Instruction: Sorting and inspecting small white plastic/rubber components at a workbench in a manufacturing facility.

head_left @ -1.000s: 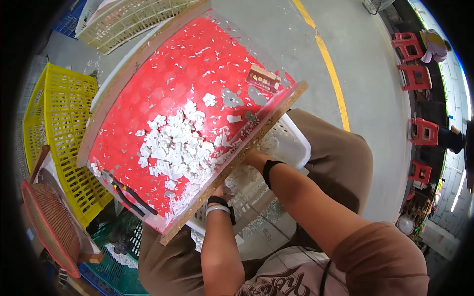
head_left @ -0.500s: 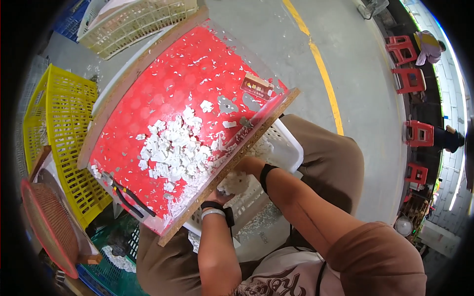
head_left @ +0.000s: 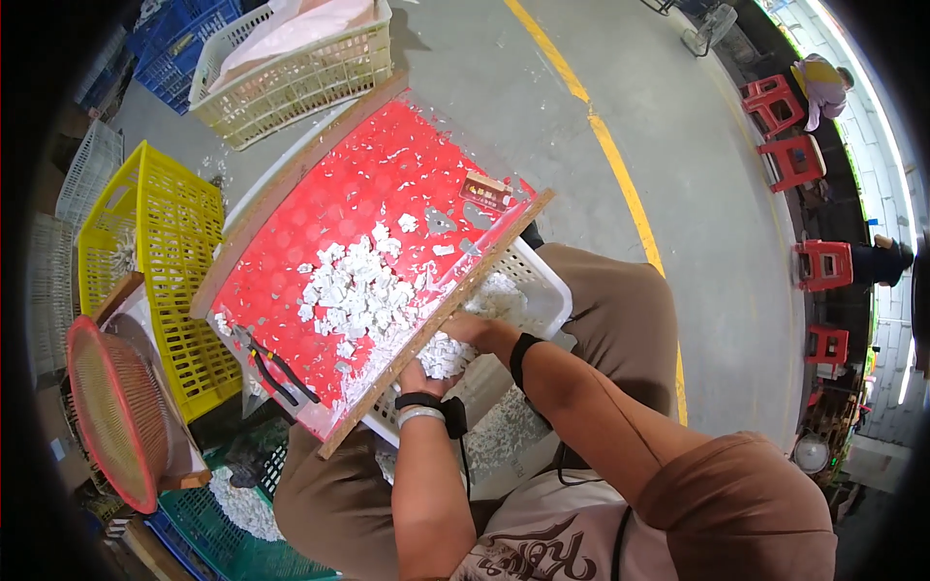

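At left, a tall yellow slatted plastic crate (head_left: 189, 334), further right and lower in the frame than a second ago. Left of centre, yellow-and-black-handled pliers (head_left: 285, 368), unmoved on the wood-edged red board (head_left: 315, 208), beside an apparently unchanged pile of small white chunky pieces (head_left: 358, 290). At centre, the left hand (head_left: 424, 379) against a white clump of pieces (head_left: 446, 356), barely showing a second ago, now in plain view; at its other side, the right hand (head_left: 469, 330), both with fingers partly hidden: cannot tell how tightly closed. Right of centre, a white perforated plastic basket (head_left: 555, 290).
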`<state>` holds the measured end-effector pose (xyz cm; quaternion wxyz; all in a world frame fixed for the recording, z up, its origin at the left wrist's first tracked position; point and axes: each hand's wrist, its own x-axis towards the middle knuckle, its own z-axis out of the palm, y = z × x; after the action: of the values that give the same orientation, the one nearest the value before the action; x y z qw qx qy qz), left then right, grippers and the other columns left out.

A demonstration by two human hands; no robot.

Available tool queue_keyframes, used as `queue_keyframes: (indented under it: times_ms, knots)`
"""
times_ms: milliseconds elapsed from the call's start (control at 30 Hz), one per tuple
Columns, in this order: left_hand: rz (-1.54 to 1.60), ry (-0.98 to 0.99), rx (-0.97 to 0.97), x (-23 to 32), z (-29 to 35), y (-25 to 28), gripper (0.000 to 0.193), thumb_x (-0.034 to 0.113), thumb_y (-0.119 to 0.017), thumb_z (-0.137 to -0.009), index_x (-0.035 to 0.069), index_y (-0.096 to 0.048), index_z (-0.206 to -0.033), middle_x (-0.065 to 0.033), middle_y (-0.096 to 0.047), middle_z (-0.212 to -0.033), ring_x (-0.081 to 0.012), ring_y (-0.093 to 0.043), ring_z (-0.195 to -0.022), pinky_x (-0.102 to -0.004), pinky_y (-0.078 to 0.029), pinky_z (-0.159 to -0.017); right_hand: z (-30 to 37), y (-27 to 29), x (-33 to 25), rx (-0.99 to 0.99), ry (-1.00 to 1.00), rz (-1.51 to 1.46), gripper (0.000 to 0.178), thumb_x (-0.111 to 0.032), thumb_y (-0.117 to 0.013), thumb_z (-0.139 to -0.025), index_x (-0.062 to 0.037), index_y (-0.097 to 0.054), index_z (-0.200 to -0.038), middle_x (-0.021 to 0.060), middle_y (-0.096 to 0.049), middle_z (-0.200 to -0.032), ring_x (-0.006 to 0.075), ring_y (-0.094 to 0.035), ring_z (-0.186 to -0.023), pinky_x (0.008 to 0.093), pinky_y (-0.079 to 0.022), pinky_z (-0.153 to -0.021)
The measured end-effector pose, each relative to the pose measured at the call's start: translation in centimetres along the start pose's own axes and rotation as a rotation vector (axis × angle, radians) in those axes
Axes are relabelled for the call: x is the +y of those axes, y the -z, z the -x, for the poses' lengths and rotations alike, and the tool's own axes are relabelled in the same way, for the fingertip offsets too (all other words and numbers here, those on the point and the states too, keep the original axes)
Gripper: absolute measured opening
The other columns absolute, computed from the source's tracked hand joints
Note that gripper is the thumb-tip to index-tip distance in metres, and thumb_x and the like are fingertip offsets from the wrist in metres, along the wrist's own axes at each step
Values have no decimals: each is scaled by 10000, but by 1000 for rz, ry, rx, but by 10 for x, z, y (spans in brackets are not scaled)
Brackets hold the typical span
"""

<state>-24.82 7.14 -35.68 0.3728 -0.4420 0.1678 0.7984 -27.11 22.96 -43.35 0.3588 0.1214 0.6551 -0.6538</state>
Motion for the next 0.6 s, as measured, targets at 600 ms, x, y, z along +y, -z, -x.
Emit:
queue_keyframes:
  times_ms: [600]
  knots:
    - [-161,-95,51,-25,118,-25,409,498,-423,-854,214,-612,-1079,-30,-629,-1115,-280,-561,-1058,-542,-365,-890,138,-67,-134,-17,-220,-35,731,-485,-549,-830,-22,-360,-1362,143,-510,-1268,232,-487,-1145,375,-413,-914]
